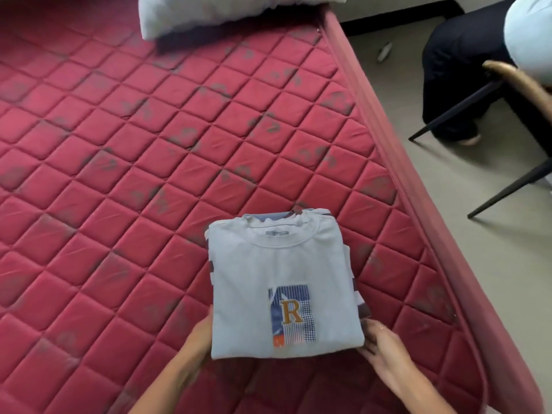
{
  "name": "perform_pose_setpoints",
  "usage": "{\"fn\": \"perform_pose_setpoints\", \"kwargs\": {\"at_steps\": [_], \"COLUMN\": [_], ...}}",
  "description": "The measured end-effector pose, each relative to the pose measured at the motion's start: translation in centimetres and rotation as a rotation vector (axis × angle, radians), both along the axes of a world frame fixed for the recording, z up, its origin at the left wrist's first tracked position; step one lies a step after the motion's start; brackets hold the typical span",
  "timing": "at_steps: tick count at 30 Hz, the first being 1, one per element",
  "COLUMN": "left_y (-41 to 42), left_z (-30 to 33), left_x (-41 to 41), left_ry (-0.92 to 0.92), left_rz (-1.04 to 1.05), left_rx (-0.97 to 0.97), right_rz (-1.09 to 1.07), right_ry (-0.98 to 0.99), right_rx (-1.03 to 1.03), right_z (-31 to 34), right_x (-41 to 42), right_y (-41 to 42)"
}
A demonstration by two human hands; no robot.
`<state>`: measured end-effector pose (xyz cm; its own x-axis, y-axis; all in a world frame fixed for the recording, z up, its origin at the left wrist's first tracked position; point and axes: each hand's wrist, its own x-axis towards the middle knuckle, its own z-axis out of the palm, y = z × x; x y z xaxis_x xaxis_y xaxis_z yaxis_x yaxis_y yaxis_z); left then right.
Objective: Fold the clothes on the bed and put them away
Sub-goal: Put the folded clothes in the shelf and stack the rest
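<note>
A stack of folded clothes lies near the front right of the red quilted mattress (125,174). On top is a pale grey T-shirt (268,264) with an "R" patch, neckline facing away from me. Edges of striped garments (357,297) show beneath it. My left hand (200,333) is at the stack's lower left corner, its fingers hidden under the clothes. My right hand (379,342) is at the lower right corner, with its fingers reaching under the stack's edge.
A white pillow (209,13) lies at the head of the bed. The mattress edge (418,180) runs diagonally on the right, with grey floor beyond. A person in dark trousers (457,70) sits on a chair (513,82) at the upper right.
</note>
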<state>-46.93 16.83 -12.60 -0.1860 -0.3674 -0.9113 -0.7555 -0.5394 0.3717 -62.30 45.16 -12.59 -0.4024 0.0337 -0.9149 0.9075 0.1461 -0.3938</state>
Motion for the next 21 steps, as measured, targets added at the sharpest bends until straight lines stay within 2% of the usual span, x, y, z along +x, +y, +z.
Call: {"fn": "perform_pose_setpoints", "kwargs": {"at_steps": [2,4,6,9,12,14,21], "left_y": [-0.1,-0.5,-0.3,-0.6,-0.9,-0.9,-1.4], "left_z": [1.3,2.7,4.4,4.6,4.3,4.1,1.5], "left_x": [-0.8,-2.4,-3.6,-4.3,-4.7,-5.2,-6.0], "left_ry": [0.057,0.200,0.297,0.339,0.301,0.301,0.271], "left_rz": [0.123,0.196,0.078,-0.189,-0.238,-0.215,-0.068], "left_rx": [-0.002,0.042,0.061,-0.006,0.016,0.035,0.090], "right_rz": [0.018,0.186,0.348,0.495,0.638,0.658,0.638], "right_ry": [0.098,0.137,0.150,0.173,0.188,0.207,0.213], "right_rx": [-0.003,-0.060,-0.131,-0.204,-0.147,-0.118,-0.209], "right_z": [0.8,1.1,1.3,1.4,0.6,0.5,0.3], "right_x": [-1.6,-3.1,-4.2,-5.5,-6.2,-6.7,-8.8], "right_y": [0.1,-0.4,-1.5,-3.9,-5.6,-6.3,-7.5]}}
